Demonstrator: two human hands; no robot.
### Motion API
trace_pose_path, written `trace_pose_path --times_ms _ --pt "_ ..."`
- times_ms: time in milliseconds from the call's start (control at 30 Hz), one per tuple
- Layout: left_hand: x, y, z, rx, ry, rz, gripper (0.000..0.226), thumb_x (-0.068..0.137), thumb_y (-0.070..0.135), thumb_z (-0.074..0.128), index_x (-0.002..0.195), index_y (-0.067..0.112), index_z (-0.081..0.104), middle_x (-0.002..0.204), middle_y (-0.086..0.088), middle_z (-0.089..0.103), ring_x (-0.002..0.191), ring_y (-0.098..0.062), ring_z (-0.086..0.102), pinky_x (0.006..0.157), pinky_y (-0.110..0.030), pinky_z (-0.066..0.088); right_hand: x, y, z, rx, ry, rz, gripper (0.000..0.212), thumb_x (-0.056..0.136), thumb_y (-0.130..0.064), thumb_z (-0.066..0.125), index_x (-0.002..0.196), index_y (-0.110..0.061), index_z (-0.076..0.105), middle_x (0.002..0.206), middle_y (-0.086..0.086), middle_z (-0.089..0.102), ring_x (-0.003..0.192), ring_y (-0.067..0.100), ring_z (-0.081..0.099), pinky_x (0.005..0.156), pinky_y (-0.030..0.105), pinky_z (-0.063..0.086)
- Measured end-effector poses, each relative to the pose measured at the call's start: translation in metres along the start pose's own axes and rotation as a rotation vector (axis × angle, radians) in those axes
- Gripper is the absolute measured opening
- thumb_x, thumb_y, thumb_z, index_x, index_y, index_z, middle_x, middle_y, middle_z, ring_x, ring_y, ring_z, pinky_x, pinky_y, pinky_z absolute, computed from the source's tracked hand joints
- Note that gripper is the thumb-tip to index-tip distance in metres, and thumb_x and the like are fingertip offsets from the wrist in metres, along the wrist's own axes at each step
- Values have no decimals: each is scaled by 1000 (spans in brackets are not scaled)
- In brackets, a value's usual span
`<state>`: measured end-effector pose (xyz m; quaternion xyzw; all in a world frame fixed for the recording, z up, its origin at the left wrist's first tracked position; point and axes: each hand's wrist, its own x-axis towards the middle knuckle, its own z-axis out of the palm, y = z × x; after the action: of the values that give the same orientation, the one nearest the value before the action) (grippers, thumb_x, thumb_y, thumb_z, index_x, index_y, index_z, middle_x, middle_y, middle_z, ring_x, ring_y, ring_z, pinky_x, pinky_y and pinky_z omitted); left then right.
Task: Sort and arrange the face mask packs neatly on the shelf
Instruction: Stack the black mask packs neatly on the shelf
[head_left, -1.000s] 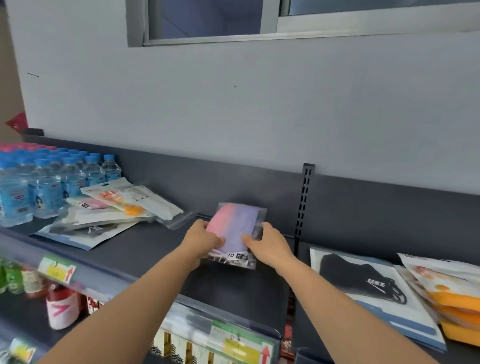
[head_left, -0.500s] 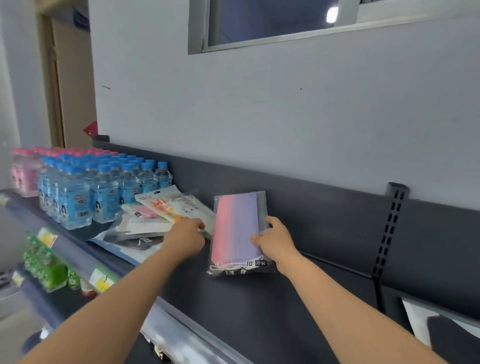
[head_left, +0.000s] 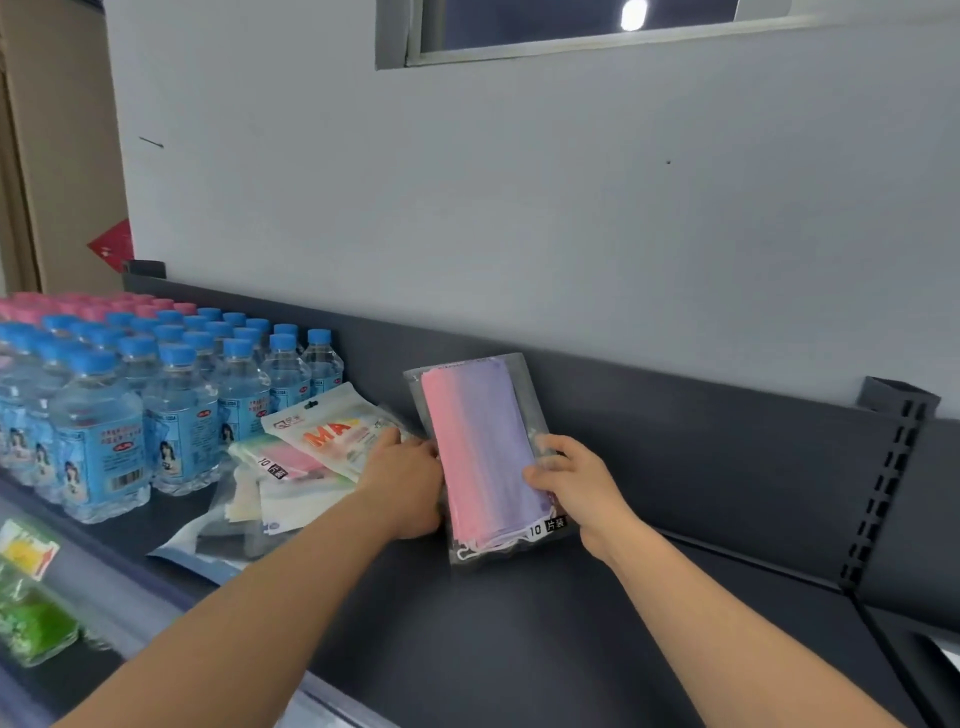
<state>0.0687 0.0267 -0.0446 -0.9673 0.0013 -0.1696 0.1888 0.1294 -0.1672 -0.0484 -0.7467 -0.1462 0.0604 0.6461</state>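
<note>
A second ago I had the mask pack (head_left: 480, 457) out by the slotted post (head_left: 883, 488). Now I have brought it left along the shelf (head_left: 519, 634), so it stands tilted just beside the loose pile (head_left: 280, 483) next to the water bottles (head_left: 171, 395). I take that to mean this one is about to join its group, while the pile itself is not yet tidied. My right hand (head_left: 576, 483) pinches the pack's right edge, thumb on the front and fingers curled behind. My left hand (head_left: 408, 486) lies against its left edge with one finger reaching the white pack (head_left: 332, 434) on top of the pile; I cannot tell whether it actually grips anything. The clear bag holds a flat stack of pink-to-purple masks, ear loops bunched at the bottom. In the pile, another clear bag shows pink masks.
</note>
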Motion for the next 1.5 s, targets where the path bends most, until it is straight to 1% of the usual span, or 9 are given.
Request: trace_pose_path --times_ms 467,767,833,900,1033,1200,1333,1400,1500 --pt "14 -53 -44 -1178 561 -543 33 99 35 47 77 12 55 67 0 55 59 -16 48 53 -27 34 5 -37 16 391 -56 -12 15 93 4 57 92 -10 61 87 4 70 75 20 69 70 36 57" --pt "3 -41 -50 -2058 129 -577 52 100 52 33 80 18 66 74 -2 62 60 -14 55 62 -27 45 3 -38 20 262 -90 45 9 92 -6 64 87 -10 56 92 8 71 77 21 67 74 36 53" --pt "-1 -44 -42 -1947 147 -576 55 99 55 30 91 16 67 83 -2 67 73 -17 60 72 -34 51 6 -32 16 203 -30 34 9 92 -7 64 86 -11 57 94 8 70 80 23 65 73 36 52" --pt "-3 -53 -23 -1317 103 -548 51 98 52 33 122 17 61 120 -6 65 106 -23 60 96 -43 47 7 -27 10 197 25 37 7 92 -7 64 92 -12 59 102 10 68 89 24 65 82 40 55" --pt "-21 -51 14 -424 -308 -317 81 84 66 49 151 28 24 160 -1 19 147 -26 18 114 -54 19 9 -18 3 197 31 71 25 93 -2 61 116 -11 57 106 7 65 99 25 64 85 37 54" --pt "-25 -42 8 -586 -119 -254 70 77 75 51 111 16 66 118 -3 59 109 -20 54 92 -38 46 14 -17 6 112 27 72 13 94 1 56 98 -6 67 102 12 70 86 23 66 69 31 54" --pt "-29 -43 9 -828 -79 -231 34 85 52 60 85 18 67 102 2 63 97 -17 60 87 -34 48 17 -20 16 140 8 100 12 95 -1 55 100 -6 65 104 11 69 91 24 66 67 32 54" --pt "-29 -53 15 -827 81 -333 15 88 33 60 99 24 66 115 3 57 108 -18 57 94 -32 45 18 -19 20 126 -22 125 12 95 -1 55 99 -6 65 104 11 69 90 24 66 67 32 54" --pt "-30 -77 31 -481 -25 -647 47 94 31 43 139 17 44 145 -8 43 135 -27 38 115 -53 21 19 -16 24 86 -44 149 12 94 0 56 99 -6 65 105 13 70 91 26 67 67 33 54"
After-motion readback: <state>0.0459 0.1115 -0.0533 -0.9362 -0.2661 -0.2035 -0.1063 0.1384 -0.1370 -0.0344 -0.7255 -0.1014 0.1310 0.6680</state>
